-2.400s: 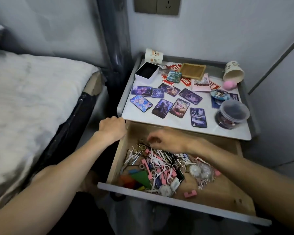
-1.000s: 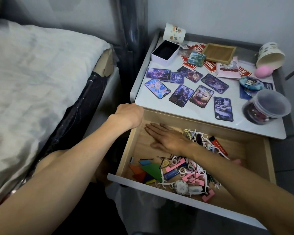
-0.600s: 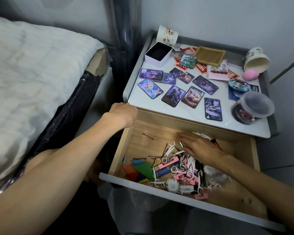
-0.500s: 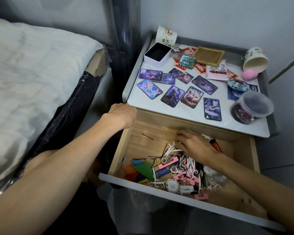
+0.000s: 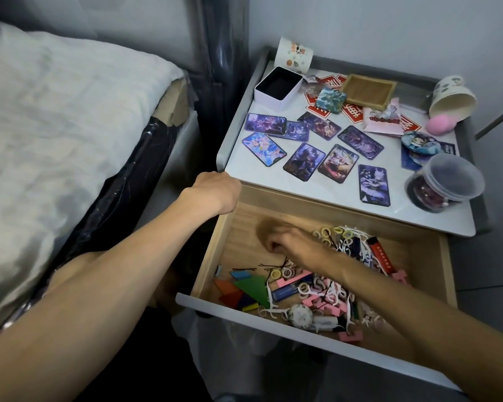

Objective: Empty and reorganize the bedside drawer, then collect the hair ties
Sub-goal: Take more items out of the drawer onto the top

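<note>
The wooden drawer (image 5: 244, 224) of the nightstand stands pulled out. Small loose hair ties (image 5: 336, 233), white floss picks, pink blocks (image 5: 312, 303), coloured flat shapes (image 5: 251, 291), bobby pins (image 5: 263, 266) and a red tube (image 5: 381, 256) lie in it. My left hand (image 5: 215, 192) grips the drawer's left wall at the back corner. My right hand (image 5: 285, 242) is inside the drawer, left of the back heap, motion-blurred with its fingers curled. Whether it holds anything is hidden.
On the nightstand top (image 5: 244, 166) lie several picture cards (image 5: 304, 161), a white box (image 5: 278, 87), a wooden tray (image 5: 368, 89), two paper cups (image 5: 453, 101), a pink sponge (image 5: 439, 124) and a lidded plastic jar (image 5: 443, 184). The bed (image 5: 55, 126) is close on the left.
My right hand has swept left across the drawer floor and curled its fingers. The clutter has parted into a back heap and a front heap. My left hand has stayed put.
</note>
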Motion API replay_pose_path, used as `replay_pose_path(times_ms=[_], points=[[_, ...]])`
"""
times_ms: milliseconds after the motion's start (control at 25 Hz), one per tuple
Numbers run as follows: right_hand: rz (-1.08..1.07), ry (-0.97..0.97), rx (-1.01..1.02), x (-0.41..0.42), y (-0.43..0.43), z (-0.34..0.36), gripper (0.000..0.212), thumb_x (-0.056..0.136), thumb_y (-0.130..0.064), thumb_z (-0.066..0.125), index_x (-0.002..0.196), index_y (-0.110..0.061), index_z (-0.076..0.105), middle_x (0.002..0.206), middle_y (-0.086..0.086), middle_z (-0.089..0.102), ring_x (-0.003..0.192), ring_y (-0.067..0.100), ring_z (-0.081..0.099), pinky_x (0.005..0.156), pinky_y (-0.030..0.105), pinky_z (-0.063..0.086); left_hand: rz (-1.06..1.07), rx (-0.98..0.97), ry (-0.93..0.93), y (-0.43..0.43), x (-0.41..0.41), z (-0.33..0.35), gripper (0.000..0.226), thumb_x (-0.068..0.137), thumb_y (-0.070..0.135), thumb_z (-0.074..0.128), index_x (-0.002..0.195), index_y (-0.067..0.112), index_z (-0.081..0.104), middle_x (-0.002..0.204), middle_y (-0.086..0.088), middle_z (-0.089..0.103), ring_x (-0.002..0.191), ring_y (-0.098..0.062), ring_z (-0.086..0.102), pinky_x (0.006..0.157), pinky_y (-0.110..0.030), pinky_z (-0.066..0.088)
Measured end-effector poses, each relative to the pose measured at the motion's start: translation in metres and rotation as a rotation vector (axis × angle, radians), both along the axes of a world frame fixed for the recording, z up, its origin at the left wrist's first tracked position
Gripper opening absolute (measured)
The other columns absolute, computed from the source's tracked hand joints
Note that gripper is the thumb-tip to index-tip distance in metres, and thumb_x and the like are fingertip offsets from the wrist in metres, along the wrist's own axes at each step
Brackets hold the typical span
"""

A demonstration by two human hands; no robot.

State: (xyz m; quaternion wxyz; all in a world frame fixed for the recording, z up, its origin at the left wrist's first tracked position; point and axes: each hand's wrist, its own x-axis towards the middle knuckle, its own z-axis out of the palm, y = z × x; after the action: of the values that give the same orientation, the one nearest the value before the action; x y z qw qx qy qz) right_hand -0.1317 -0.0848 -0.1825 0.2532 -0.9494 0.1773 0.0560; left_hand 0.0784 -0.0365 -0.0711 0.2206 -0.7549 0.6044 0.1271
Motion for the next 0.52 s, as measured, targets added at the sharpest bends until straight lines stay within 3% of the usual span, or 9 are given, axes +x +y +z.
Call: replay_pose_path(times_ms=[80, 200, 280, 400, 520], points=[[0.031, 0.138, 0.037, -0.029, -0.007, 0.007, 0.011, 0.092, -0.016, 0.065, 0.089, -0.026, 0.063, 0.100, -0.019, 0.053, 0.103, 0.006, 0.049, 0.097, 0.026, 0.043, 0.002, 0.003, 0.010, 0.000, -0.001, 0.002, 0.021, 0.090, 0.009, 0.056, 0.109, 0.010, 0.063, 0.109, -0.009, 0.064, 0.100, -0.030, 0.063, 0.069, -0.033, 0.041], [0.081, 0.273, 0.075, -0.041, -0.012, 0.024, 0.017, 0.094, -0.009, 0.059, 0.098, -0.022, 0.070, 0.105, -0.012, 0.058, 0.108, 0.009, 0.052, 0.100, 0.025, 0.040, 0.025, -0.005, 0.059, 0.001, 0.001, 0.004, 0.009, 0.087, 0.007, 0.056, 0.093, 0.009, 0.062, 0.078, -0.002, 0.057, 0.079, -0.026, 0.059, 0.066, -0.032, 0.041], [0.046, 0.197, 0.072, -0.028, -0.004, 0.029, 0.021, 0.094, -0.010, 0.056, 0.105, -0.023, 0.068, 0.109, -0.014, 0.055, 0.109, 0.005, 0.050, 0.103, 0.028, 0.043, 0.036, -0.023, 0.091, 0.002, 0.002, 0.005, 0.004, 0.086, 0.008, 0.056, 0.084, 0.011, 0.057, 0.067, 0.000, 0.050, 0.074, -0.025, 0.056, 0.065, -0.032, 0.041], [0.060, 0.028, 0.097, 0.013, 0.025, 0.025, 0.030, 0.097, -0.014, 0.056, 0.123, -0.024, 0.064, 0.127, -0.008, 0.055, 0.121, 0.009, 0.048, 0.108, 0.027, 0.037, 0.036, -0.043, 0.105, 0.003, 0.002, 0.005, 0.003, 0.087, 0.009, 0.056, 0.090, 0.011, 0.057, 0.070, -0.001, 0.047, 0.078, -0.026, 0.054, 0.066, -0.032, 0.039], [0.166, -0.099, 0.107, 0.049, 0.049, 0.015, 0.025, 0.090, -0.007, 0.064, 0.111, -0.019, 0.071, 0.124, -0.001, 0.060, 0.115, 0.015, 0.054, 0.098, 0.021, 0.040, 0.042, -0.047, 0.119, 0.004, 0.003, 0.003, 0.009, 0.086, 0.009, 0.056, 0.095, 0.010, 0.058, 0.071, 0.000, 0.045, 0.078, -0.026, 0.053, 0.066, -0.032, 0.038]])
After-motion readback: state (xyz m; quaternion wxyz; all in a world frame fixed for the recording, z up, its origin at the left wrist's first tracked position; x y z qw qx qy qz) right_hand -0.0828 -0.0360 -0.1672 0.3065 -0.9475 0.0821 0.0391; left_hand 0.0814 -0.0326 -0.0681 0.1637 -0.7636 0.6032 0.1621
